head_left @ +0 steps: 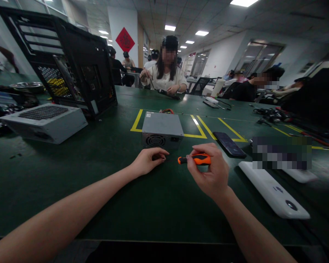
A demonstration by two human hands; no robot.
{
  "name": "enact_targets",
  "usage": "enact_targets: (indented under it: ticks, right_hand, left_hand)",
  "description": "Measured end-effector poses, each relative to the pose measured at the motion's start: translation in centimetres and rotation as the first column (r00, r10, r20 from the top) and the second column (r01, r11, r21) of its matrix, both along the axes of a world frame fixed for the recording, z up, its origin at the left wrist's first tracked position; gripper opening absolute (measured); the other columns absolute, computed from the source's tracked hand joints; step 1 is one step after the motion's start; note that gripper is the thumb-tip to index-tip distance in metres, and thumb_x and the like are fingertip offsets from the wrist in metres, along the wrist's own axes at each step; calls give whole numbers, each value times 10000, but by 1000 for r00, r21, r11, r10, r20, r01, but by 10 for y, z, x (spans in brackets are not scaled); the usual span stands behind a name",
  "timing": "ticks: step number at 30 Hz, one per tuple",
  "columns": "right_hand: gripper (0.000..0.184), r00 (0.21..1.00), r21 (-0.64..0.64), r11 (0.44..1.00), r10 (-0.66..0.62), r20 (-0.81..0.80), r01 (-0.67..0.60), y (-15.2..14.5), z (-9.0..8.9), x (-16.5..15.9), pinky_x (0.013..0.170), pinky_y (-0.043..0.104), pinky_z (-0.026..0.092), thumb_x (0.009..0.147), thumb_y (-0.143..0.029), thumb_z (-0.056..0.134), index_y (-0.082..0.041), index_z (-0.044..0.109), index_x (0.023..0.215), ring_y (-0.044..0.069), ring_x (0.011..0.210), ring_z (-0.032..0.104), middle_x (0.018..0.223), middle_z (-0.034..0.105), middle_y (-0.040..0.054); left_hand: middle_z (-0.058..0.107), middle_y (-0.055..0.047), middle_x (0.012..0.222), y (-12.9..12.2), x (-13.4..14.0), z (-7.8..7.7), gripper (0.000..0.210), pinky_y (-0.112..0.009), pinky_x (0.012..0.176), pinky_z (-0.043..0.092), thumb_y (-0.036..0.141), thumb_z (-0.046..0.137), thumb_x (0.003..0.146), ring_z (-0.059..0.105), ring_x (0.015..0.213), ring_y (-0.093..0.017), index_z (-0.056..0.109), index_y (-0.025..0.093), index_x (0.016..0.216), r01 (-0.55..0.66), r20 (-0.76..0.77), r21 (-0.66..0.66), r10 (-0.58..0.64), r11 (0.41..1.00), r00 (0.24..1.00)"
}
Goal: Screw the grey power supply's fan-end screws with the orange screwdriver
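In my right hand (210, 170) is an orange-and-black screwdriver handle (201, 159), held level between thumb and fingers with its rounded end toward the left. No shaft can be seen. My left hand (150, 160) rests low over the table, fingers loosely curved, a gap between thumb and index finger and nothing visible in it. Just beyond the left hand, a grey power supply unit (162, 124) sits on the green table (164, 204), its fan grille and socket facing me. Coloured wires (167, 111) show behind it.
A black computer case (84, 69) and a second power supply (50, 122) stand at the left. To the right lie a dark phone (229, 144) and a white device (274, 190). Yellow tape (200, 126) marks the table. A person (167, 75) opposite handles a cable.
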State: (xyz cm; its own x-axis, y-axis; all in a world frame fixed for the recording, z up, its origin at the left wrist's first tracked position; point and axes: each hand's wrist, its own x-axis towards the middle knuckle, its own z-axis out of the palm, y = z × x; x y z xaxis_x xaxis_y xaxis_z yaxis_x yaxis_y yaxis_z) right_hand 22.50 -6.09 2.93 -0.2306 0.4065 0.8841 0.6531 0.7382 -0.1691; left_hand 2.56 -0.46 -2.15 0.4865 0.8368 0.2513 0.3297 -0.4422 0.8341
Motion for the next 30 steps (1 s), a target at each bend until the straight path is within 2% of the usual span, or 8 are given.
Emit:
enact_targets:
  ticks: [4,9,13,21,26,30]
  right_hand:
    - [484,1000,71,997,-4,-23,5,0,-2,0,633,325,508,733,-121,621,-245,409,1150,151,721,573,837,561,-3]
    - [451,997,112,993,-39,-74,47,-1,-1,3,639,335,499,716,-105,620,-232,448,1113,155,695,563,812,569,3]
    - [447,998,117,992,-42,-48,47,-1,0,4,625,316,493,713,-95,614,-224,448,1108,149,703,556,816,562,-1]
    - [462,999,102,994,-22,-47,27,0,0,2,619,301,505,709,-72,615,-212,447,1115,145,727,556,829,547,8]
    - [576,994,16,997,76,-83,-74,3,-4,1,615,307,522,703,-66,633,-218,379,1197,140,724,568,861,524,6]
    - [622,988,-22,993,117,-105,-120,4,-6,1,624,321,533,700,-50,626,-223,347,1229,148,761,579,931,510,26]
  left_hand:
    - [658,-10,870,1,0,-1,237,-273,774,480,185,602,779,617,822,-129,629,193,1015,15,7,-29,-15,999,1000]
    - [674,-16,903,4,-1,-4,256,-299,816,489,208,608,784,627,861,-135,621,195,1039,42,70,-123,-33,992,997]
    - [680,-30,949,6,0,-7,255,-319,851,489,193,598,789,632,899,-141,623,185,1043,71,123,-146,-54,987,991]
    - [681,-17,975,4,0,-8,257,-314,868,489,184,589,798,632,918,-135,624,205,1052,78,104,-103,-67,992,992]
    - [684,-17,971,0,2,-1,260,-299,864,489,154,584,795,635,922,-135,625,192,1049,62,66,-76,-57,995,996]
    - [681,-9,979,-3,3,2,259,-282,842,492,159,583,800,635,909,-132,625,204,1052,23,-8,16,-23,1000,1000]
